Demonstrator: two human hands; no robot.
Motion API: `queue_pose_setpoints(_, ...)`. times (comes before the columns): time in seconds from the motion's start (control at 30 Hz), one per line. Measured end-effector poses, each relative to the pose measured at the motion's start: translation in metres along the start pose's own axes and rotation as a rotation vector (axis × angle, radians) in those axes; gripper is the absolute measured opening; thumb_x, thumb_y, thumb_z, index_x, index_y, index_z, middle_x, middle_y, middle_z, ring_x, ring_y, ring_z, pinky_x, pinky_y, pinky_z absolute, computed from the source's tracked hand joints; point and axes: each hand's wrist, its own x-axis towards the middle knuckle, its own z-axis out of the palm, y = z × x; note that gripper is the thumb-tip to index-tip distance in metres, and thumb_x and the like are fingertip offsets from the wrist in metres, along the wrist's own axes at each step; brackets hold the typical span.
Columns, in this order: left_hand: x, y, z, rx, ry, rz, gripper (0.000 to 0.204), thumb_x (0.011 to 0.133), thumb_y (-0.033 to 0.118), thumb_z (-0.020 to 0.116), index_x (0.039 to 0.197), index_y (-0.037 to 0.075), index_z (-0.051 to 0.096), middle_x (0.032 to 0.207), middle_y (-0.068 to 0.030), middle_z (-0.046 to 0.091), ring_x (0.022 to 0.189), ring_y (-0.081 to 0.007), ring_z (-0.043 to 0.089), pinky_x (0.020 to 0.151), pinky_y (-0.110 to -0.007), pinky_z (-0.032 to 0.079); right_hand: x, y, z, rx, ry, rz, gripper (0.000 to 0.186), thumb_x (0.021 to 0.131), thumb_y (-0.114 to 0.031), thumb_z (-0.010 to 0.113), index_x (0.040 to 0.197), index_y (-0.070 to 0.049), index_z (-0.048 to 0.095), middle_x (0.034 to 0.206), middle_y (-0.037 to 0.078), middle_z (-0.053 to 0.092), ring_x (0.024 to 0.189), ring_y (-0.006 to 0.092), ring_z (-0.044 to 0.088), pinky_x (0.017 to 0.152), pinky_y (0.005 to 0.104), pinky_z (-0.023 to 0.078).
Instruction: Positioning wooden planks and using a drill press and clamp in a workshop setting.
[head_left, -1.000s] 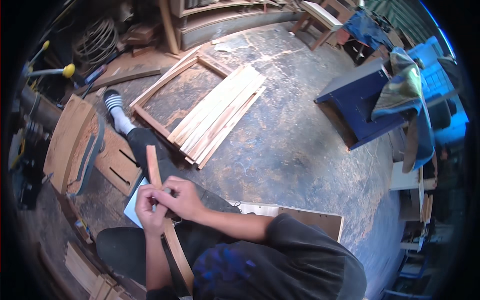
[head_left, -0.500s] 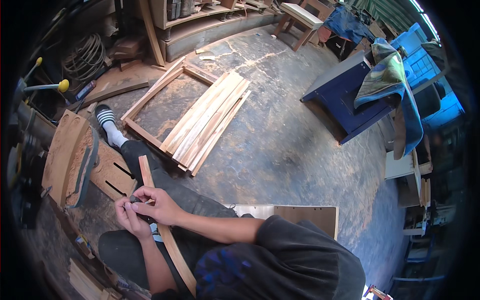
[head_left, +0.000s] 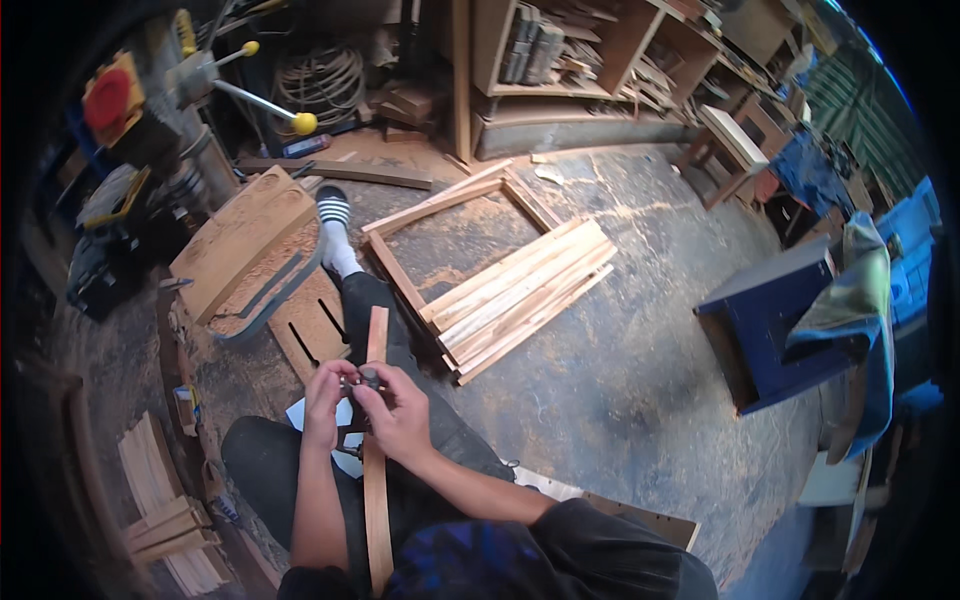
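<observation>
Both my hands meet over my lap, in front of a long narrow strip of wood (head_left: 376, 510) that lies along my leg. Between them is a small dark metal tool (head_left: 370, 378) with a rounded knob; its exact kind is hard to make out. My left hand (head_left: 322, 402) pinches it from the left with bent fingers. From the other side, my right hand (head_left: 402, 418) closes thumb and fingers round the knob. A dark lower part shows beneath the hands, close to the strip. Pale paper (head_left: 298, 412) pokes out behind my left wrist.
Ahead on the floor lies a wooden frame (head_left: 395, 268) with several planks (head_left: 525, 295) across it. A drill-press table with a thick wood block (head_left: 245, 240) stands at left. A dark blue cabinet (head_left: 770, 345) is at right. Wood offcuts (head_left: 165, 490) lie at lower left.
The view has swung left and up, so the surroundings sit further right and lower. My hands have shifted on the dark tool, and its rounded knob now shows between them.
</observation>
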Motion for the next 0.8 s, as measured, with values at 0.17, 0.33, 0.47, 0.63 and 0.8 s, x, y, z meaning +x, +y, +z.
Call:
queue_pose_setpoints(0.17,-0.001,0.022,0.012,0.205,-0.137,0.100,0.038,0.098,0.026,0.058,0.123,-0.002,0.064,0.120,-0.0107,0.066,0.112,-0.0200,0.062,0.100,-0.033,0.046,0.005,-0.042,-0.021,0.231,-0.009,0.040,0.025,0.097,-0.008,0.069,0.120,0.000,0.065,0.102,0.004,0.064,0.087,0.0081,0.060,0.075,0.0236,0.052)
queue_pose_setpoints(0.33,-0.003,0.047,0.039,0.424,-0.120,0.228,0.055,0.091,0.032,0.067,0.138,0.003,0.058,0.145,-0.0173,0.054,0.135,-0.0313,0.052,0.110,-0.040,0.041,0.063,-0.088,-0.047,0.185,0.203,-0.241,0.022,0.107,-0.021,0.055,0.118,-0.003,0.060,0.095,0.003,0.061,0.076,0.0068,0.055,0.066,0.0215,0.047)
queue_pose_setpoints(0.47,-0.006,0.066,0.041,0.392,-0.070,0.282,0.057,0.092,0.034,0.071,0.139,0.006,0.058,0.139,-0.0141,0.059,0.126,-0.0270,0.059,0.101,-0.038,0.048,0.134,-0.117,-0.077,0.388,0.288,-0.417,0.032,0.111,-0.035,0.043,0.104,-0.007,0.056,0.081,0.003,0.055,0.065,0.0117,0.052,0.055,0.0235,0.042)
queue_pose_setpoints(0.63,-0.026,0.092,0.031,0.545,-0.064,0.387,0.035,0.091,0.026,0.071,0.118,0.004,0.070,0.112,-0.0119,0.073,0.105,-0.0260,0.070,0.094,-0.037,0.053,0.161,-0.132,-0.122,0.243,0.038,-0.435,0.034,0.107,-0.029,0.040,0.085,-0.006,0.052,0.064,0.006,0.050,0.053,0.0144,0.045,0.048,0.0277,0.037)
queue_pose_setpoints(0.8,-0.054,0.141,0.026,0.623,-0.148,0.538,0.029,0.087,0.023,0.076,0.109,0.004,0.072,0.107,-0.0133,0.074,0.101,-0.0315,0.070,0.090,-0.040,0.054,0.169,-0.159,-0.170,0.162,-0.243,-0.350,0.035,0.099,-0.018,0.053,0.067,-0.008,0.043,0.054,0.005,0.044,0.045,0.0127,0.039,0.043,0.0311,0.032)
